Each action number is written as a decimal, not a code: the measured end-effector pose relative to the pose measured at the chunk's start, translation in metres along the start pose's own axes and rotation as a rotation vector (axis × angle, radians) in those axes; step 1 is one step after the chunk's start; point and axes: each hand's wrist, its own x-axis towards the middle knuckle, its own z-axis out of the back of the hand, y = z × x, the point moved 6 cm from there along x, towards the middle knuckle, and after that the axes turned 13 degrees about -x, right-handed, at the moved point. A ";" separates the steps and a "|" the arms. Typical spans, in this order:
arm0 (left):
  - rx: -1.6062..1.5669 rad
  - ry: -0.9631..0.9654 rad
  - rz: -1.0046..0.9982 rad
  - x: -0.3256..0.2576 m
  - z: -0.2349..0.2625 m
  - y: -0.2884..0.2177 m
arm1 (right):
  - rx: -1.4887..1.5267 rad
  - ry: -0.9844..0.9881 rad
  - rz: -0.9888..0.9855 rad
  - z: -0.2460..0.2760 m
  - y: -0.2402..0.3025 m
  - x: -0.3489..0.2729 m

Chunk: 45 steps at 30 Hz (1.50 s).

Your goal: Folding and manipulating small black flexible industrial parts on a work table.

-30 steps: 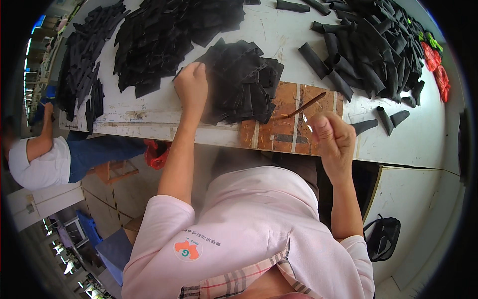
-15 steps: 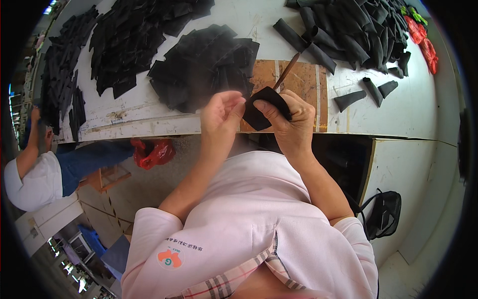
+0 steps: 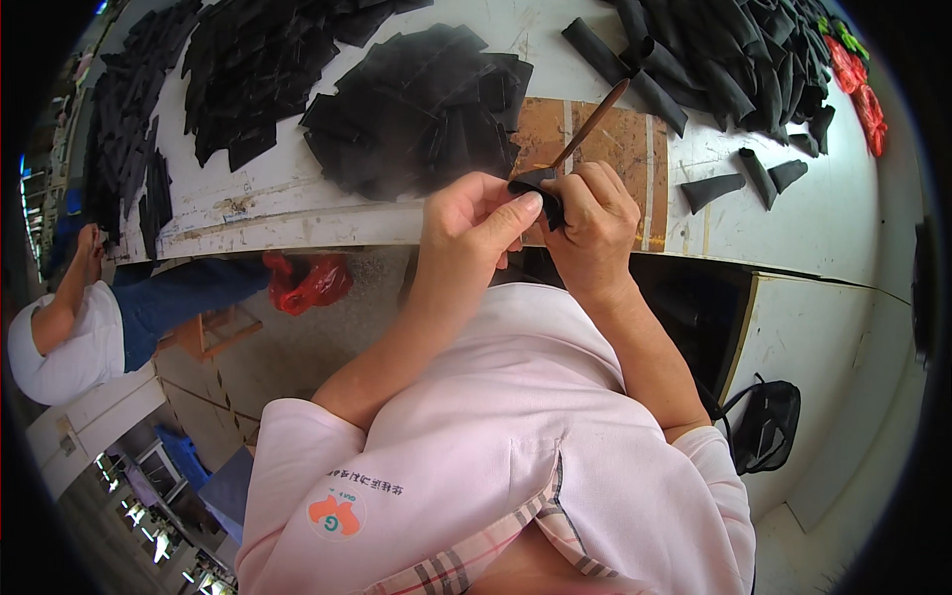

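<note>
Just over the table's front edge, my left hand (image 3: 474,220) pinches the edge of a small black sheet piece (image 3: 529,182) between thumb and fingers. My right hand (image 3: 593,226) is closed on the same piece from the other side. The piece looks bent or curled between them, and part of it is hidden by my fingers. A slim brown stick (image 3: 596,119) slants up and away from my right hand, seemingly held in it; its lower end is hidden. Beyond my left hand lies a pile of flat black pieces (image 3: 412,114).
A worn brown board (image 3: 645,164) lies under the stick on the white table (image 3: 297,226). Rolled black tubes (image 3: 729,59) are heaped at back right, several loose ones nearer. More black pieces (image 3: 253,69) lie at left. Another person (image 3: 74,337) works at far left; a black bag (image 3: 769,426) hangs at right.
My left hand has come in from beside the black piece and now grips it. The piece, flat before, is now bent or curled. The view has shifted slightly.
</note>
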 end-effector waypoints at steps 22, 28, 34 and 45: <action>0.143 -0.089 -0.349 0.015 0.011 0.002 | 0.404 0.354 -0.187 -0.007 -0.005 -0.012; 0.438 -0.105 -0.626 -0.002 0.001 -0.007 | 0.523 0.243 -0.429 -0.012 -0.009 -0.012; 0.098 -0.148 -0.357 0.011 0.024 -0.002 | 0.138 0.172 -0.122 -0.021 0.003 -0.010; 0.300 -0.174 -0.632 0.010 0.019 -0.015 | 1.686 0.604 -1.030 -0.059 0.004 -0.030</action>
